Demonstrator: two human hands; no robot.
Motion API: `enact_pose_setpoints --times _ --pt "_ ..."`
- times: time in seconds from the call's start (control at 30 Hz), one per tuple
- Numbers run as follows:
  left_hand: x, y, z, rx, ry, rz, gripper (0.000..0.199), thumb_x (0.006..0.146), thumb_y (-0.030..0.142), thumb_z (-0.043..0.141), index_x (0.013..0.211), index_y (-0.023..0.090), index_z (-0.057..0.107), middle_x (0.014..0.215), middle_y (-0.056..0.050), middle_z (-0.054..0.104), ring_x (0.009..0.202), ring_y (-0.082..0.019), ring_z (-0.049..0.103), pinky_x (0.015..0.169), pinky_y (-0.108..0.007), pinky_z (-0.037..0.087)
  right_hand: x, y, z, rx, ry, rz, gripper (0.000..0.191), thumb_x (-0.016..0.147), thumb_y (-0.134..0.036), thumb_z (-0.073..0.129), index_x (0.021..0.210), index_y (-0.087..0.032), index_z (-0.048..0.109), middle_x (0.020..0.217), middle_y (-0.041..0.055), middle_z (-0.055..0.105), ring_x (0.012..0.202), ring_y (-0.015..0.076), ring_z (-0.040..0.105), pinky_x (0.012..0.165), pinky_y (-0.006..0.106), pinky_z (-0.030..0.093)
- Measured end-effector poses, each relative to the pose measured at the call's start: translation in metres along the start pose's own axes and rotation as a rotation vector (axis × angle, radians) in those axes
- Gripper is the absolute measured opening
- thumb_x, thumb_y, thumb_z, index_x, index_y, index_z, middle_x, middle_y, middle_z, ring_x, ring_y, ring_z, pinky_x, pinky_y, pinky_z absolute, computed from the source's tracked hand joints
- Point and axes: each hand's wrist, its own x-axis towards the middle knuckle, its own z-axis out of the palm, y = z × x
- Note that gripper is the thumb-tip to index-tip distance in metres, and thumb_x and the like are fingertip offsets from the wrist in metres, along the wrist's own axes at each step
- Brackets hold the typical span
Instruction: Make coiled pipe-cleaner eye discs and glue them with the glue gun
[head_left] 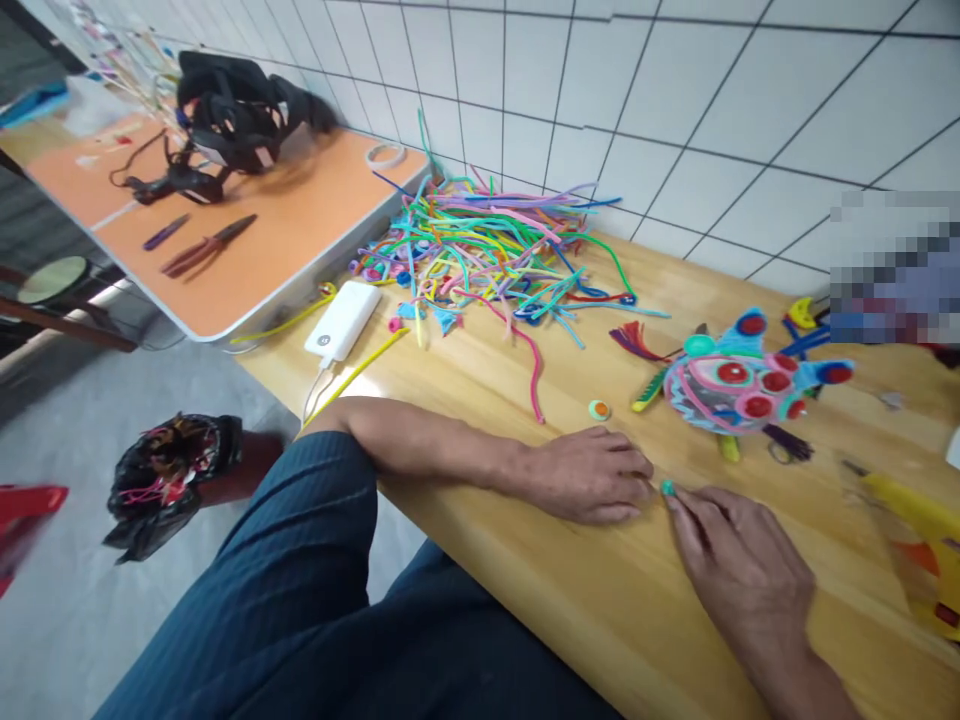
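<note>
My right hand (739,555) pinches a small teal-green piece (667,488) between thumb and forefinger, just above the wooden table. Close to its left, my left hand (592,475) lies palm down with its fingers curled in; whatever is under them is hidden. A small round disc with an orange centre (599,410) lies beyond my left hand. Farther right stands a fuzzy creature figure (724,385) made of pipe cleaners, with several red eyes and blue horn-like parts. A yellow glue gun (911,530) rests to the right of my right hand, cut by the frame edge.
A heap of coloured pipe cleaners (502,240) lies against the tiled wall. A white power bank (343,320) with a cable sits at the table's left edge. The orange side table (300,230) bears pliers (210,247) and a black headset (240,110). A lined bin (232,460) stands below.
</note>
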Motion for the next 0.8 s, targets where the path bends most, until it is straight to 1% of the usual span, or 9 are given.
enact_pose_setpoints --times 0.1,0.2,0.3,0.4,0.47,0.57,0.63,0.73,0.8 --pt "0.000 0.000 -0.001 -0.005 0.005 0.000 0.041 0.108 0.042 0.046 0.118 0.016 0.076 0.130 -0.009 0.072 0.114 -0.025 0.061 0.100 -0.039 0.047 -0.001 0.002 0.002 0.039 0.034 -0.009 0.008 0.091 -0.017 0.077 0.095 -0.015 0.071 0.088 0.0082 0.074 0.076 0.0203 0.065 0.077 0.033 0.051" --pt "0.001 -0.001 -0.001 -0.018 -0.001 0.007 0.041 0.107 0.043 0.048 0.119 0.015 0.076 0.128 -0.008 0.074 0.113 -0.025 0.062 0.099 -0.039 0.047 -0.003 0.005 0.005 0.068 0.031 0.003 0.004 0.093 -0.016 0.074 0.093 -0.016 0.069 0.087 0.0076 0.074 0.076 0.0206 0.066 0.078 0.033 0.051" --pt "0.002 -0.002 -0.001 -0.020 -0.005 0.026 0.040 0.107 0.043 0.050 0.117 0.015 0.077 0.126 -0.007 0.075 0.113 -0.025 0.063 0.098 -0.039 0.048 -0.004 0.005 0.008 0.072 0.029 0.021 0.005 0.095 -0.017 0.071 0.091 -0.018 0.068 0.086 0.0072 0.073 0.075 0.0208 0.064 0.077 0.034 0.050" --pt "0.001 -0.001 -0.001 -0.019 0.010 0.056 0.039 0.107 0.042 0.050 0.113 0.016 0.077 0.125 -0.008 0.075 0.110 -0.025 0.064 0.095 -0.039 0.049 -0.003 0.001 0.008 0.077 0.011 0.058 0.007 0.096 -0.018 0.069 0.090 -0.019 0.067 0.086 0.0069 0.072 0.077 0.0210 0.064 0.078 0.033 0.050" --pt "-0.002 0.004 -0.001 -0.017 0.039 0.079 0.037 0.107 0.040 0.049 0.111 0.016 0.077 0.123 -0.009 0.076 0.107 -0.024 0.064 0.094 -0.039 0.049 -0.003 -0.002 0.007 0.119 -0.010 0.102 0.010 0.098 -0.018 0.066 0.088 -0.020 0.066 0.085 0.0056 0.071 0.079 0.0206 0.065 0.079 0.033 0.051" --pt "-0.006 0.011 -0.002 -0.032 0.098 0.149 0.033 0.107 0.036 0.050 0.110 0.016 0.076 0.115 -0.009 0.077 0.101 -0.022 0.065 0.091 -0.038 0.048 -0.003 -0.002 0.008 0.198 -0.065 0.198 0.012 0.100 -0.019 0.063 0.088 -0.021 0.067 0.085 0.0042 0.072 0.082 0.0200 0.067 0.077 0.032 0.051" --pt "-0.007 0.015 -0.003 -0.040 0.129 0.200 0.030 0.107 0.032 0.050 0.104 0.016 0.076 0.109 -0.007 0.077 0.095 -0.021 0.065 0.088 -0.037 0.048 -0.004 -0.001 0.010 0.225 -0.087 0.263 0.014 0.100 -0.021 0.063 0.086 -0.021 0.067 0.083 0.0037 0.071 0.080 0.0199 0.067 0.074 0.032 0.051" --pt "-0.008 0.025 -0.007 -0.014 0.091 0.297 0.027 0.105 0.031 0.055 0.092 0.017 0.074 0.098 -0.006 0.075 0.085 -0.020 0.064 0.080 -0.036 0.047 -0.005 0.000 0.012 0.269 -0.097 0.342 0.016 0.099 -0.021 0.064 0.084 -0.022 0.066 0.082 0.0031 0.071 0.080 0.0201 0.067 0.075 0.033 0.052" --pt "-0.008 0.034 -0.014 0.017 0.050 0.366 0.023 0.103 0.028 0.059 0.087 0.018 0.073 0.092 -0.005 0.073 0.080 -0.019 0.063 0.075 -0.036 0.046 -0.006 0.001 0.011 0.311 -0.085 0.395 0.014 0.097 -0.022 0.066 0.083 -0.023 0.065 0.081 0.0021 0.070 0.076 0.0194 0.067 0.072 0.033 0.053"
